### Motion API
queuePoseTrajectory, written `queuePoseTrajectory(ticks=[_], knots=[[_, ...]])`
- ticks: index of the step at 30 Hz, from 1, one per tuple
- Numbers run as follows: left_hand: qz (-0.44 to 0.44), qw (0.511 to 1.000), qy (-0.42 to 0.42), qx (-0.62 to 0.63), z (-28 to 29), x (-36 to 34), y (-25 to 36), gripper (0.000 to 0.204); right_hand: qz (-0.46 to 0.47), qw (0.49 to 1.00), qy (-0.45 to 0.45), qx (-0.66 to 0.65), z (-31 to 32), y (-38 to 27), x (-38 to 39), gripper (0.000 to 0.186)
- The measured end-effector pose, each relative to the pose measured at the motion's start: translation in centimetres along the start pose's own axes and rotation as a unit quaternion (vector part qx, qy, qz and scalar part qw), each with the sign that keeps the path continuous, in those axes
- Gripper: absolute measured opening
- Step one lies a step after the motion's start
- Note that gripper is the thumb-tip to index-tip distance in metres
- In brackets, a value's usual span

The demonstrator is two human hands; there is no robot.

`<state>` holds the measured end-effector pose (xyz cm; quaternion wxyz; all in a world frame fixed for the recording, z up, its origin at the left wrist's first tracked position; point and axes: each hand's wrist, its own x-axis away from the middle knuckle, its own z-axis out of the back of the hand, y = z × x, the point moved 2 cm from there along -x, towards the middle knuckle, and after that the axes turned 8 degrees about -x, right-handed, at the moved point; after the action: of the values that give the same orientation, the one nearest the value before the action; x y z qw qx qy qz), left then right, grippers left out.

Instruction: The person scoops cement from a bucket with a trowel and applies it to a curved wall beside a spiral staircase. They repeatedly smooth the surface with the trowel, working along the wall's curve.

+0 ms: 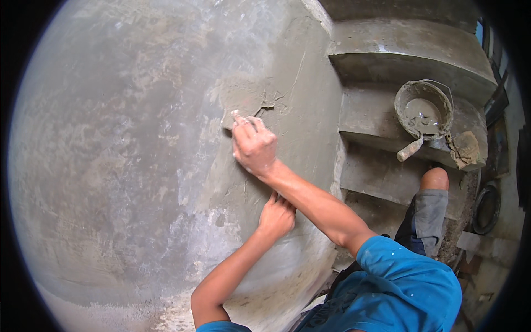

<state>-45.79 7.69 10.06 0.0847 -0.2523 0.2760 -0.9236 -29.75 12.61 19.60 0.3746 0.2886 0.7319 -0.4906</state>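
A grey wall (138, 138) fills the left half of the head view, with a band of damp mortar (304, 99) along its right side. My right hand (254, 144) grips a plastering trowel (236, 115) against the wall, beside a rough smear of fresh mortar (243, 94); the blade is mostly hidden under the hand and mortar. Below it, my left hand (277, 217) rests on the wall with its fingers pointing upward, partly behind my right forearm, and no object shows in it.
Concrete steps (387, 36) climb at the right, holding a bucket (423, 105) of grey mix, a second trowel (409, 148) with its handle over the rim, and a crumpled brown scrap (466, 146). My bent knee (434, 180) is below them; a black ring (487, 193) stands at far right.
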Motion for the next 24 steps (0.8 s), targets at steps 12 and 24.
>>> queuePoseTrajectory(ticks=[12,24], knots=[[-0.009,0.999,0.012,-0.042,1.7,-2.5,-0.6,0.066,-0.098,0.995,0.022,-0.013,12.1,5.9,3.6,0.03],[0.036,0.987,0.075,-0.135,5.8,-7.5,-6.1,0.076,-0.376,0.9,-0.134,0.175,11.9,33.0,11.6,0.022]])
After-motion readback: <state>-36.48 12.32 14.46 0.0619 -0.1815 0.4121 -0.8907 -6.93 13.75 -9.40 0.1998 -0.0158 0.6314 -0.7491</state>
